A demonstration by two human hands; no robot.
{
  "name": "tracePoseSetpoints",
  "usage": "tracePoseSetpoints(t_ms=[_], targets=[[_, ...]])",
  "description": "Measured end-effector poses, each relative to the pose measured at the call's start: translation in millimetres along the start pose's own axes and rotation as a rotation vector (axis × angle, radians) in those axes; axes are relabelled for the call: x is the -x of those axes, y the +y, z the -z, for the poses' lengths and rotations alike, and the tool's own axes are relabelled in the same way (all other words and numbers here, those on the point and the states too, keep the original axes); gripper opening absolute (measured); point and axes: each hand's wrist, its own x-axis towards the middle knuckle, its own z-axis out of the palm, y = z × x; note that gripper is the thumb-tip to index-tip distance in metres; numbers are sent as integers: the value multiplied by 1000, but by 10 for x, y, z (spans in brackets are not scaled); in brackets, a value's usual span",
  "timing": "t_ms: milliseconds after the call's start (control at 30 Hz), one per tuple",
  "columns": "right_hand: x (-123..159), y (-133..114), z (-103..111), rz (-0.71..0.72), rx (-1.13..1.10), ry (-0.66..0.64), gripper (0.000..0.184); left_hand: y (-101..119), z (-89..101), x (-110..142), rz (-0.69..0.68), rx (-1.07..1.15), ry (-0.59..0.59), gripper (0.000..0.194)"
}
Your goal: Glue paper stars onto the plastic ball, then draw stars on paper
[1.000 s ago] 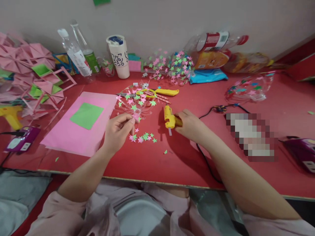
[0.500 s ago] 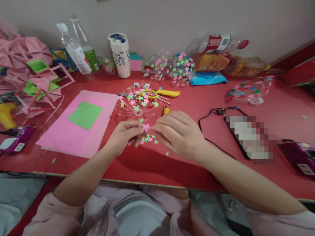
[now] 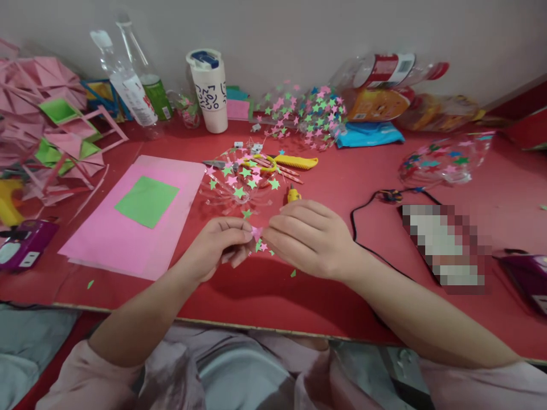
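Head view: two hands nearly meet over the red tabletop (image 3: 256, 304). Between them is one small pink star (image 3: 256, 232), flat, pointed and partly covered. The left hand (image 3: 226, 245) pinches it; the right hand (image 3: 311, 236) has its fingers bunched at the star's other side, though whether they grip it cannot be told. Beyond lie one yellow glue gun (image 3: 294, 194), partly hidden, and one smooth green square (image 3: 147, 201) on pink sheets (image 3: 182, 176). Farther back are one clear, curved plastic piece (image 3: 240, 199) dotted with stars, one ridged yellow cutter (image 3: 301, 163), one cream tumbler (image 3: 212, 94) and two clear bottles (image 3: 135, 97).
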Motion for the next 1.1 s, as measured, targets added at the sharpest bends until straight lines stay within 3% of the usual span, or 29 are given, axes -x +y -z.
tracePoseSetpoints(t_ms=[133,233,333,433,600,767,933,1100], targets=[[27,39,-2,-76,-61,74,10,-17,-5,25,-69,-125,-14,13],[58,117,56,-349,-207,90,10,23,-13,67,-293,-382,98,8],[86,253,147,-690,-387,81,10,125,-19,94,-572,-814,227,8],[104,401,211,-875,-541,62,10,228,-40,63,-742,-1160,253,7],[108,510,213,-944,-772,-53,11,235,-159,-92,-835,-1491,311,12],[125,461,51,-962,-955,-120,10,65,-233,-220,-922,-1693,533,17],[146,390,-157,-1081,-1197,-85,13,-38,-217,-279,-914,-1732,574,19],[132,364,-221,-1132,-1341,-55,12,-58,-231,-311,-891,-1687,585,13]])
